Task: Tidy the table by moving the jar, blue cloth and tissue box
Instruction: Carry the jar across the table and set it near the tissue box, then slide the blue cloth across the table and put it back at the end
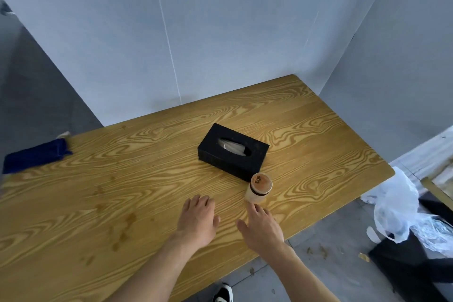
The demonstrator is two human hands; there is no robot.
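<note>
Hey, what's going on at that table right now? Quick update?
Left hand and right hand open, empty, over the table. Jar upright just beyond right fingertips, beside tissue box. Blue cloth at far left edge. Nothing blocking.

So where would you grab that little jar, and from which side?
Around its body, just below the lid. The jar stands upright and is narrow and round, so one hand can wrap it. Come from the near side: the tissue box sits close behind it, and the right hand is already open just in front of it.
</note>
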